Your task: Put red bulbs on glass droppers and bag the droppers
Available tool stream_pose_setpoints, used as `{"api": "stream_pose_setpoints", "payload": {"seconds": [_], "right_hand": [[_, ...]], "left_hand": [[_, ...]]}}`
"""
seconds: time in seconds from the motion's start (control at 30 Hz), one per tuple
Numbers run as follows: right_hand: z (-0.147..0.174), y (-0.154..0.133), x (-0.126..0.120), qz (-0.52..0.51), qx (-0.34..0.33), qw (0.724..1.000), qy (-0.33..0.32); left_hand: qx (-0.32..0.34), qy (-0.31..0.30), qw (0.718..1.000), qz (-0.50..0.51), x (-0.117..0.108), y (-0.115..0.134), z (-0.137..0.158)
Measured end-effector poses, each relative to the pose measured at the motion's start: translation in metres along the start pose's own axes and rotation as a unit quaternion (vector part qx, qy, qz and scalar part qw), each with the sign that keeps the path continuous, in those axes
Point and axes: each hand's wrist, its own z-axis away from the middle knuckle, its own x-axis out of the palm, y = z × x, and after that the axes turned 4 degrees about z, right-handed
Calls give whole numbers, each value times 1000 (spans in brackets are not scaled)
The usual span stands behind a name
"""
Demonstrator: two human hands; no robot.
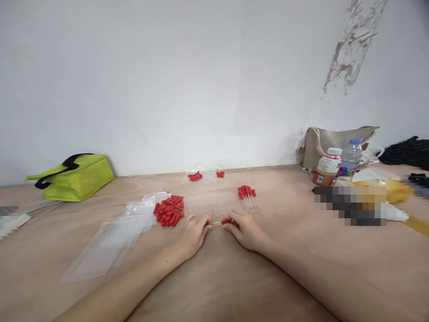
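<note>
Between my hands a thin clear dropper tube lies level, low over the table. My left hand pinches its left end. A red rubber bulb sits at the other end, partly covered by the closed fingers of my right hand. Just beyond is a row of clear dropper tubes laid side by side. A heap of red rubber bulbs lies left of that row. On its right rests a group of droppers with red bulbs on their far ends.
Clear zip bags are fanned out at the left. Against the wall lies a clear bag with red-bulbed droppers. A lime green bag stands far left; a drink bottle, a water bottle and a beige bag stand right.
</note>
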Motion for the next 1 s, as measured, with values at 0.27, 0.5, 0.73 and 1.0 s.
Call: {"api": "stream_pose_setpoints", "payload": {"seconds": [0.27, 0.5, 0.73, 1.0], "right_hand": [[-1, -4, 0, -40, 15, 999, -26], [-2, -1, 1, -48, 22, 999, -9], [-1, -1, 1, -52, 11, 999, -8], [1, 4, 0, -72, -32, 997, -8]], "left_hand": [[56, 47, 997, 37, 5, -5, -3], [58, 59, 996, 44, 6, -3, -3], [72, 63, 992, 79, 5, -4, -4], [97, 54, 988, 108, 3, -2, -4]]}}
